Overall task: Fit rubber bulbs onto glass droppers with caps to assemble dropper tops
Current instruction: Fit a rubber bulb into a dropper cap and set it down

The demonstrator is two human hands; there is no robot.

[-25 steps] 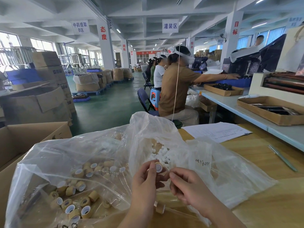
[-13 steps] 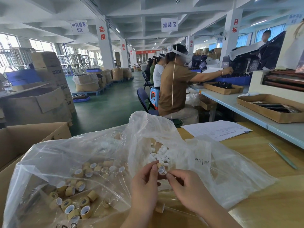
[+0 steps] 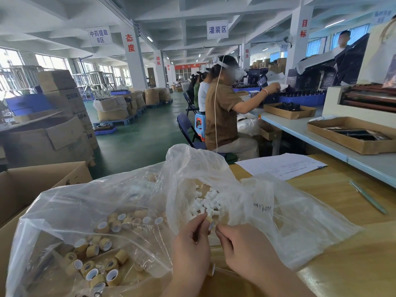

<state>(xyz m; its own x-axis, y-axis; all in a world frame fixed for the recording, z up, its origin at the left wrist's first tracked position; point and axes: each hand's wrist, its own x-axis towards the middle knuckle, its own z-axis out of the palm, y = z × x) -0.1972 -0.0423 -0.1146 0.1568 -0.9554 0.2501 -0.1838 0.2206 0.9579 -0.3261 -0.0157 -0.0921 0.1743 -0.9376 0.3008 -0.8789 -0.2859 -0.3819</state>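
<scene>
My left hand [image 3: 190,245] pinches a tan cap [image 3: 210,222] with a white liner between thumb and fingers. My right hand [image 3: 242,247] pinches a thin glass dropper tube at the cap's opening; the tube is barely visible. Behind the hands, a clear plastic bag holds several white rubber bulbs [image 3: 205,202]. A second clear bag at the left holds several tan caps [image 3: 102,254]. Another assembled piece with a tan cap [image 3: 212,270] lies below my hands.
The bags lie on a wooden table [image 3: 342,264] and over a cardboard box [image 3: 32,185] at the left. A sheet of paper [image 3: 280,166] and a pen [image 3: 367,197] lie at the right. People sit at a long bench ahead.
The hands stay together at the cap. The cap has turned so its white liner faces my right hand more edge-on, and my right fingertips have closed in on it.
</scene>
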